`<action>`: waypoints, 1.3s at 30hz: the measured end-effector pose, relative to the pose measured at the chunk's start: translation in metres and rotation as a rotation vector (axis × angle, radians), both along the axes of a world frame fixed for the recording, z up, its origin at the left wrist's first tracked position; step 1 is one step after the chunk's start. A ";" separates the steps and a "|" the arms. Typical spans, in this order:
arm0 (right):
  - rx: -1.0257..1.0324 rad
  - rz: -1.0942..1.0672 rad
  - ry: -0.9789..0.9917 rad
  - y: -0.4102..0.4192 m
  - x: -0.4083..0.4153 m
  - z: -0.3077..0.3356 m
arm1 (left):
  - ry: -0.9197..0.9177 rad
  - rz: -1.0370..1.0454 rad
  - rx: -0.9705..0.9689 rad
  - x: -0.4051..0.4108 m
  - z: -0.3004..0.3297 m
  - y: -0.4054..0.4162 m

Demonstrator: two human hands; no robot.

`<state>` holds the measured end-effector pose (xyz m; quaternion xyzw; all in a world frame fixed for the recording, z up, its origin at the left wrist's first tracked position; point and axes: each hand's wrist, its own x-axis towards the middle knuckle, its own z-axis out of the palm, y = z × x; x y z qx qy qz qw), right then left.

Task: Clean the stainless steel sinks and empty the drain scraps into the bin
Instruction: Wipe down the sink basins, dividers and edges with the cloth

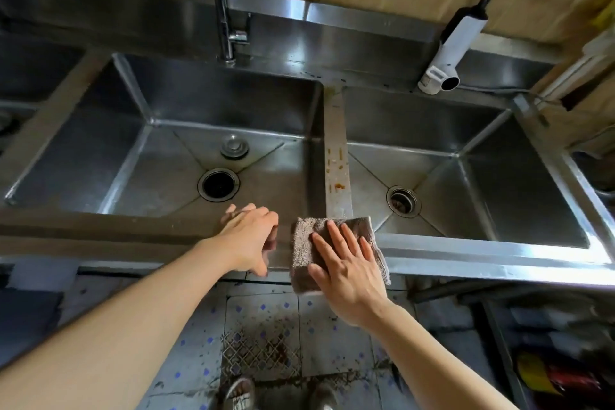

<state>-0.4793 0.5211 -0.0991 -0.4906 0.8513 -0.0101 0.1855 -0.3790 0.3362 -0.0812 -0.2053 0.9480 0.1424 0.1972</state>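
Two stainless steel sinks lie side by side: the left sink and the right sink. A folded brown cloth lies over the front rim where the divider meets it. My right hand presses flat on the cloth with straight fingers. My left hand rests on the front rim just left of the cloth, fingers relaxed and empty. The left drain is an open dark hole; its strainer plug sits behind it. The right drain holds scraps. Orange food bits dot the divider.
A tall faucet rises behind the left sink. A white tap attachment hangs over the back of the right sink. Below are a tiled floor with a metal floor grate and my shoes. Cluttered items sit at the lower right.
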 end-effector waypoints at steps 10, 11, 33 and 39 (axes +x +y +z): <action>0.017 -0.013 -0.042 -0.055 -0.066 -0.014 | 0.038 0.223 0.238 -0.041 0.004 -0.026; 0.005 -0.001 -0.037 -0.063 -0.077 -0.017 | 0.065 0.247 0.231 -0.049 0.004 -0.027; -0.147 0.077 -0.026 -0.253 -0.286 -0.043 | 0.131 0.529 0.077 -0.195 -0.025 -0.068; -0.244 0.013 -0.168 -0.215 -0.260 -0.038 | 0.130 0.574 0.023 -0.205 -0.031 -0.063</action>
